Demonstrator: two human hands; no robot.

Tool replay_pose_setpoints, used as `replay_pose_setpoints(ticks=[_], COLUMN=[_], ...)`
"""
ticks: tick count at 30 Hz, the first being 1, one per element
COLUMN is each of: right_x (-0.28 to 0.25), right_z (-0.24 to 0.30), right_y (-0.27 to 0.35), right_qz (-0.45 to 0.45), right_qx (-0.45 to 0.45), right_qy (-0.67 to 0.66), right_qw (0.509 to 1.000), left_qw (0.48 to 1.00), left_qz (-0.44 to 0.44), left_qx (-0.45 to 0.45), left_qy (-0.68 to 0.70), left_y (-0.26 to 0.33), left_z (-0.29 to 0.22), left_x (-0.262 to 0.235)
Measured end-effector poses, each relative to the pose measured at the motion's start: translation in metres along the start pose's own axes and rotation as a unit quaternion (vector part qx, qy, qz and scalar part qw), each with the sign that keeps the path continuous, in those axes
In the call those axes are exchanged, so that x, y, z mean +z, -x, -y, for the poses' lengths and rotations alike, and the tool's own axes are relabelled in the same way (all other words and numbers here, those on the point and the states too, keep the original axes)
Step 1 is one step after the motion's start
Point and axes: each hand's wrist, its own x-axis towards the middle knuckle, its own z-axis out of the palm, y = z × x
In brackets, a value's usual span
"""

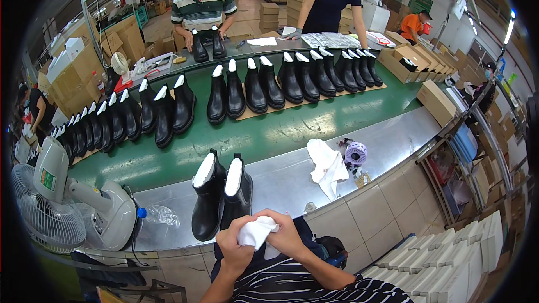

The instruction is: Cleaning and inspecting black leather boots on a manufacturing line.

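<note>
Both hands, left hand (233,248) and right hand (286,235), scrunching a white cloth (255,232) | pair of black boots (220,196) just beyond, near tabletop (286,182) edge

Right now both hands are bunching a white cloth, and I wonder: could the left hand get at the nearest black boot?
Probably yes: the left hand sits just below the nearest black boot, nothing between, though its fingers grip the white cloth.

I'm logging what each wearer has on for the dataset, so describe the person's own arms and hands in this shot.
Both forearms come in bare from the lower edge, with no long sleeves. The left hand and right hand wear no gloves, and no rings or watch show. The torso below them is in a dark shirt with thin white stripes.
</note>
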Motion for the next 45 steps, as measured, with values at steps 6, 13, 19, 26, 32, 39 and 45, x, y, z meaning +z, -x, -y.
replay_pose_setpoints(ticks=[6,13,19,26,32,39,45], right_x=[-0.001,0.005,0.003,0.009,0.017,0.019,0.024], right_z=[-0.012,-0.021,-0.029,-0.029,-0.018,0.005,0.016], right_y=[-0.001,0.005,0.008,-0.005,-0.019,-0.011,-0.012], right_qz=[-0.072,-0.027,0.000,-0.039,-0.127,-0.102,0.022], right_qx=[-0.069,0.011,0.009,-0.056,0.009,-0.001,-0.058], right_qy=[0.012,-0.114,-0.043,0.027,-0.104,-0.238,-0.353], right_qw=[0.995,0.993,0.999,0.997,0.986,0.966,0.933], left_qw=[0.996,0.997,0.999,0.991,0.982,0.974,0.984], left_qz=[0.025,0.003,0.012,0.067,0.112,0.044,-0.060], left_qx=[0.075,0.071,0.017,0.097,0.142,0.221,0.151], left_qy=[-0.040,-0.034,-0.047,-0.059,-0.061,-0.023,0.068], left_y=[0.000,0.005,0.008,0.007,0.012,0.017,0.013], left_z=[0.001,0.005,0.005,0.002,0.008,0.020,0.028], left_x=[0.006,0.015,0.011,0.009,0.005,0.012,0.022])
